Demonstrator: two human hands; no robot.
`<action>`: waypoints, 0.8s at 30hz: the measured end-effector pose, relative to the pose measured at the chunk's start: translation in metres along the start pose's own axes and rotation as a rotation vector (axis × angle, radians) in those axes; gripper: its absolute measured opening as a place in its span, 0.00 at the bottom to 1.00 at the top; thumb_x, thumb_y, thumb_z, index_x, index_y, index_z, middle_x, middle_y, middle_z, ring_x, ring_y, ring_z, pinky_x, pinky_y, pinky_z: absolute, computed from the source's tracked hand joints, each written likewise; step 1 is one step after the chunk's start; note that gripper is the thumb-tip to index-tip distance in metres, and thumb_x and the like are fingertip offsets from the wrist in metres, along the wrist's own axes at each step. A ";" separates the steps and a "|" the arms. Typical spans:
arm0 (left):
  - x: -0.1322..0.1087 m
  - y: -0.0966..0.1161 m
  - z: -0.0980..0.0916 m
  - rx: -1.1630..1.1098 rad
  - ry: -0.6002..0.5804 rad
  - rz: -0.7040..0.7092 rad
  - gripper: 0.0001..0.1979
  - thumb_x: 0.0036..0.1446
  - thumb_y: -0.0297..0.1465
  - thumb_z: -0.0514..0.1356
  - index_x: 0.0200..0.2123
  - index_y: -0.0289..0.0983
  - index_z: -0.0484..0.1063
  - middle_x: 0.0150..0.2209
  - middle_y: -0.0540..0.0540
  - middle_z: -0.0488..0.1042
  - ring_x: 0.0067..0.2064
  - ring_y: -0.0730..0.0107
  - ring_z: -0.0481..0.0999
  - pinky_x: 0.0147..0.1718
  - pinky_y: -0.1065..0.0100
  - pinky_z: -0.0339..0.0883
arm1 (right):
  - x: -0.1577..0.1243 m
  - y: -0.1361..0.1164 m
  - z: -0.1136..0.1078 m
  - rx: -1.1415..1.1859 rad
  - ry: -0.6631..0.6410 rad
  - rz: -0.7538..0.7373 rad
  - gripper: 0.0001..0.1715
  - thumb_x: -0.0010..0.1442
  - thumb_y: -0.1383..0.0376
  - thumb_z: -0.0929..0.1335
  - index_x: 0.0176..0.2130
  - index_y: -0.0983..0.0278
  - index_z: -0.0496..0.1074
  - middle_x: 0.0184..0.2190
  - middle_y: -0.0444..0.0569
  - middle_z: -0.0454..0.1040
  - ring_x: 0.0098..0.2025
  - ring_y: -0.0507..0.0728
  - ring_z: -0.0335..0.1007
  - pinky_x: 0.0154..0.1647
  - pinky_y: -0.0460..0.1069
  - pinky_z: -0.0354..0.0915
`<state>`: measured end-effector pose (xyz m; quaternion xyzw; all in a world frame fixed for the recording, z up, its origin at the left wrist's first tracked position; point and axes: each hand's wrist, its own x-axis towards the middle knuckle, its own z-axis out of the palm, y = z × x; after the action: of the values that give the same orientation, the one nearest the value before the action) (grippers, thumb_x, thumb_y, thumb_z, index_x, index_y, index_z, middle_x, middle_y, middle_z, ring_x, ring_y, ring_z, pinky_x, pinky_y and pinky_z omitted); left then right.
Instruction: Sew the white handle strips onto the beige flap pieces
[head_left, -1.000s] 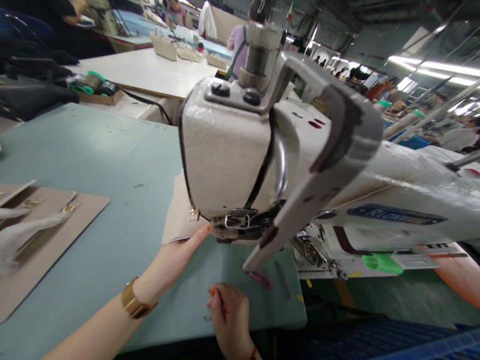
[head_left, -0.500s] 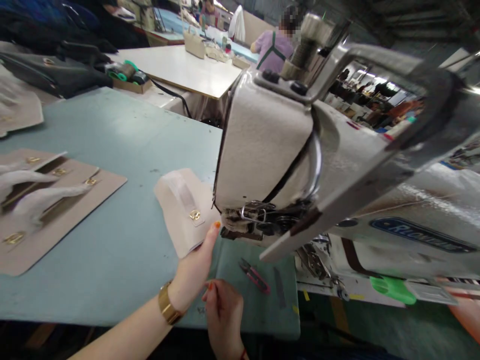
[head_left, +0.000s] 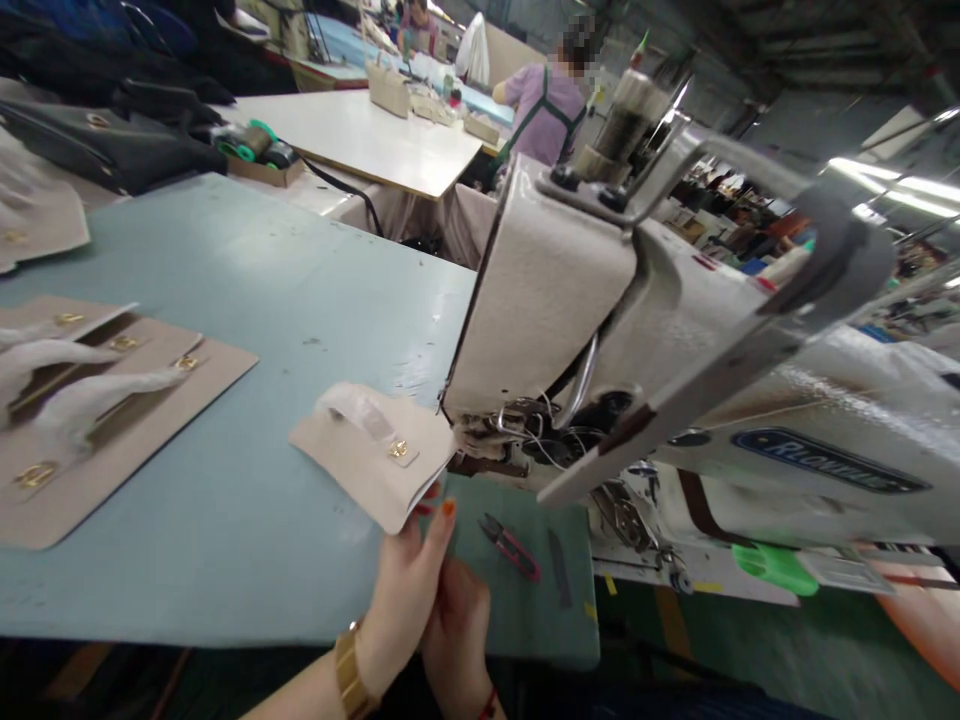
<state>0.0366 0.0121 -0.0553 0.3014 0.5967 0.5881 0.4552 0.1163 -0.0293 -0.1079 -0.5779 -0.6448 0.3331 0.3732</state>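
A beige bag panel (head_left: 375,470) lies at the sewing machine head, its near edge lifted a little. It carries a handle (head_left: 356,410) wrapped in clear film and a gold metal fitting (head_left: 398,449). My left hand (head_left: 405,575), with a gold bracelet at the wrist, is closed at the panel's near right corner. Its thumb points up beside the edge, and the other fingers are partly hidden under the panel. Close against it, my right hand (head_left: 459,625) is curled, with its fingertips hidden behind the left hand. Whatever it may hold does not show.
The sewing machine (head_left: 555,290) fills the right side. Pink-handled thread snips (head_left: 510,548) lie near my hands beside a thin grey strip (head_left: 559,568). Larger beige bag pieces (head_left: 150,440) lie left. Thread spools (head_left: 255,140) stand in a box behind. A person (head_left: 551,105) works beyond.
The panel has turned and its near edge has come up. My left hand has moved down and right, its thumb off the panel's top. My right hand has come against the left.
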 end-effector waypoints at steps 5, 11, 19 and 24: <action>0.002 -0.007 -0.100 0.340 -0.046 0.130 0.24 0.66 0.40 0.50 0.63 0.45 0.56 0.62 0.40 0.60 0.61 0.52 0.63 0.58 0.52 0.63 | 0.010 -0.023 -0.018 0.319 0.023 0.266 0.25 0.69 0.53 0.58 0.38 0.68 0.74 0.28 0.54 0.76 0.26 0.53 0.70 0.26 0.44 0.63; 0.119 0.040 -0.123 0.880 -0.628 0.837 0.31 0.65 0.42 0.50 0.68 0.47 0.44 0.70 0.40 0.43 0.69 0.43 0.46 0.64 0.40 0.43 | 0.059 -0.078 -0.037 0.406 0.109 0.301 0.28 0.67 0.49 0.59 0.32 0.67 0.72 0.27 0.50 0.73 0.27 0.52 0.68 0.28 0.44 0.63; 0.169 0.092 -0.057 0.958 -1.098 1.267 0.28 0.60 0.52 0.54 0.54 0.38 0.67 0.40 0.41 0.74 0.43 0.56 0.73 0.47 0.56 0.68 | 0.097 -0.102 -0.015 0.245 0.122 0.221 0.24 0.65 0.58 0.60 0.21 0.65 0.56 0.18 0.40 0.54 0.23 0.47 0.48 0.23 0.45 0.44; 0.159 0.103 -0.058 1.042 -0.977 1.416 0.28 0.60 0.53 0.51 0.48 0.36 0.71 0.33 0.44 0.70 0.34 0.60 0.71 0.32 0.63 0.67 | 0.094 -0.099 -0.016 0.338 0.095 0.254 0.23 0.63 0.57 0.60 0.21 0.64 0.53 0.19 0.40 0.50 0.22 0.47 0.44 0.22 0.45 0.42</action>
<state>-0.0975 0.1422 0.0089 0.9567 0.2108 0.2006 0.0070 0.0757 0.0531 -0.0057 -0.5987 -0.4835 0.4534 0.4497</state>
